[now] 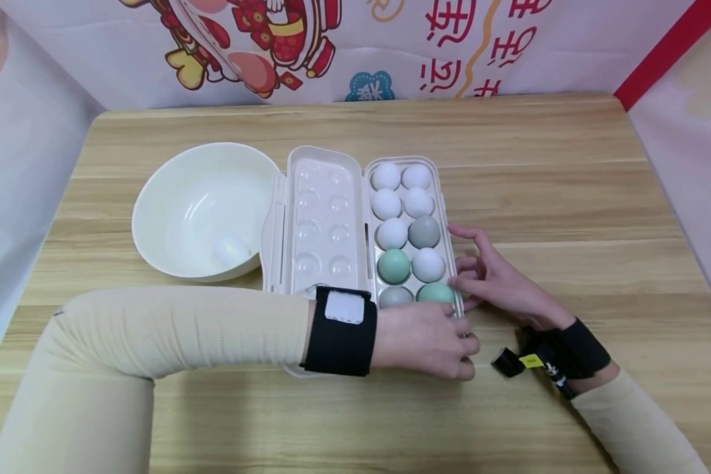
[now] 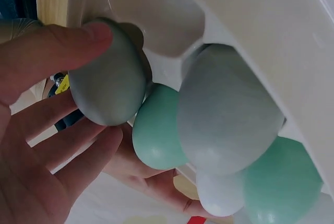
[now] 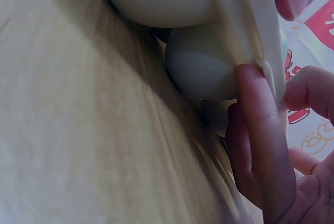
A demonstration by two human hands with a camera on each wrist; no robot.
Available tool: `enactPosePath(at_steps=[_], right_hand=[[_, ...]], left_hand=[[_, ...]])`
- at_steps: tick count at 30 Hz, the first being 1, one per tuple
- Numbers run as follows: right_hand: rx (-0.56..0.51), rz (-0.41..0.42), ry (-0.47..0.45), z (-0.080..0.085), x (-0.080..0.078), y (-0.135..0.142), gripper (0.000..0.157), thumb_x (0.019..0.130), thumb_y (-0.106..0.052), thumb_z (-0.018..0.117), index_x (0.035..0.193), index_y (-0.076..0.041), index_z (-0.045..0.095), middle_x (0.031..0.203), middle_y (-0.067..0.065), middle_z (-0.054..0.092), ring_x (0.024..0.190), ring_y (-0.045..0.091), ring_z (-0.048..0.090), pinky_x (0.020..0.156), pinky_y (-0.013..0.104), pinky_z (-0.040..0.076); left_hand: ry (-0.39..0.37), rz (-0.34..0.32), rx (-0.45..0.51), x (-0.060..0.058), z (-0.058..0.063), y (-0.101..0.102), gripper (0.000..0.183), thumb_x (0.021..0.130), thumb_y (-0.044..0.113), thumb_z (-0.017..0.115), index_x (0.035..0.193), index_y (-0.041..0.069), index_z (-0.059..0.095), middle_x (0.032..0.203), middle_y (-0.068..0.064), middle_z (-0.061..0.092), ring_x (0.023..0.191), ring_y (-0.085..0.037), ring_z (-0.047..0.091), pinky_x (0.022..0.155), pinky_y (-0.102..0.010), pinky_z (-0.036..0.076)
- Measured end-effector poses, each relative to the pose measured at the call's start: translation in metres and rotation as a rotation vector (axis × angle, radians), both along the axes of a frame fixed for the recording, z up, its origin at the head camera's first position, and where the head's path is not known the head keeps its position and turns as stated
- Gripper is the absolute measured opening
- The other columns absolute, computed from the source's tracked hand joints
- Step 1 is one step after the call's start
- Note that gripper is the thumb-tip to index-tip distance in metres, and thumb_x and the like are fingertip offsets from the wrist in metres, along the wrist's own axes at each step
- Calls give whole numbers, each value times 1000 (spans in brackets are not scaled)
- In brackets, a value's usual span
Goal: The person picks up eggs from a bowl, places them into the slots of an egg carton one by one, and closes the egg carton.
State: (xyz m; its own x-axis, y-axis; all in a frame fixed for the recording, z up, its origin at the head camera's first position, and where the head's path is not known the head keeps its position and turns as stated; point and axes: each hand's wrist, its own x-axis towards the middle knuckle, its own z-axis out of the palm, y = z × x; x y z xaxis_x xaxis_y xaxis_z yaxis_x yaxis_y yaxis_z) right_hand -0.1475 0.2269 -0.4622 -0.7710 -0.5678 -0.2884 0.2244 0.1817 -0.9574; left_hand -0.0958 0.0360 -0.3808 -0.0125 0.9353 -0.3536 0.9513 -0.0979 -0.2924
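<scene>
My left hand (image 1: 429, 339) reaches across the near end of an open egg carton (image 1: 367, 263). In the left wrist view its thumb and fingers hold a grey-green egg (image 2: 107, 80) at a cup beside a green egg (image 2: 162, 130); the head view hides this egg behind the hand. On the carton's right side, my right hand (image 1: 503, 280) grips the rim, with fingers (image 3: 263, 140) against it in the right wrist view. White eggs (image 1: 386, 176), a grey egg (image 1: 424, 232) and green eggs (image 1: 394, 266) sit in the cups.
A white bowl (image 1: 160, 217) with a white egg (image 1: 231, 250) inside stands left of the carton. The carton's lid (image 1: 322, 217) lies open toward the bowl. All stand on a wooden table (image 1: 545, 171), with a printed cloth (image 1: 385, 39) behind it.
</scene>
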Motion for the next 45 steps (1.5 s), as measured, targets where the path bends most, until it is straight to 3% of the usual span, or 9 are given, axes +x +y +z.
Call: enactPosePath(at_steps=[8,16,29,39,45], right_hand=[[3,0,-2,0,-1,0,79,95,0,57,151,-28,9,117,27,59,96,30,64,67,49,56],[-4,-13,-12,0,0,0,77,95,-1,57,150,-28,11,118,27,58,101,30,63,70,49,55],[1,9,21,-1,-2,-1,78,95,1,57,151,-27,10,113,26,60,97,26,64,67,45,56],[-19,-3,8,-1,-1,0,76,94,1,56,150,-26,11,111,25,60,96,27,64,67,45,56],[3,-2,14,-1,-1,0,76,95,0,57,150,-24,11,113,26,60,98,27,63,68,46,56]], left_hand=[[16,-12,45,1,-4,2,30,101,27,39,120,35,61,123,9,56,108,-11,53,75,-20,46],[53,-78,93,0,-9,5,32,101,26,38,118,34,63,119,9,59,100,-11,53,79,-21,46],[-5,-60,-4,-5,2,5,29,98,24,47,123,29,62,121,6,59,100,-14,55,74,-23,47],[-19,-66,10,-9,8,7,29,101,22,40,123,24,58,114,5,61,91,-12,59,69,-23,50],[-18,-79,84,-10,8,5,27,99,18,41,120,24,57,107,6,60,87,-10,60,66,-22,51]])
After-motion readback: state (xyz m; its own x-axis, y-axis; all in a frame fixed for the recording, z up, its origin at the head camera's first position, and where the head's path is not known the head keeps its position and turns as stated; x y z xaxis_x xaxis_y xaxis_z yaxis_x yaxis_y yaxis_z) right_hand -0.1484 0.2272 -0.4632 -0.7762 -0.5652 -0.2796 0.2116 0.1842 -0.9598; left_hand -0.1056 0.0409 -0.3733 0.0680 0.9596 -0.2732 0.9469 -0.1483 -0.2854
